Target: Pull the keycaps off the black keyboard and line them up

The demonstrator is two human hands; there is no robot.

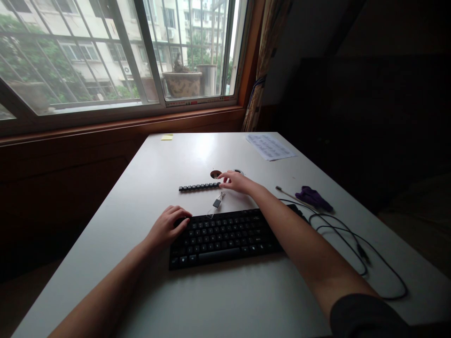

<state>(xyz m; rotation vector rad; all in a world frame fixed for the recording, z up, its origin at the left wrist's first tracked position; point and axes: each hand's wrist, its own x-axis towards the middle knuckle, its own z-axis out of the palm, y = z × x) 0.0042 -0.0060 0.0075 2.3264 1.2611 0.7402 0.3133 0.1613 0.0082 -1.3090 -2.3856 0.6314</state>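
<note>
A black keyboard [225,234] lies on the white table, its left end nearer me. My left hand [171,225] holds its upper left corner, index finger along the far edge and thumb over the top. Beyond the keyboard runs a straight row of loose black keycaps [199,187]. At the row's right end, my right hand [234,181] has thumb and index finger around the last keycap [218,184], which is partly hidden. Between row and keyboard lies a wire keycap puller [216,203] with a small dark middle piece.
Right of the keyboard lie a brush [292,195], a purple cloth [313,198] and a looped black cable [352,230]. A round cable hole [215,174] opens just past the keycap row. Printed sheets [270,146] and a yellow sticky note [167,137] are at the far edge.
</note>
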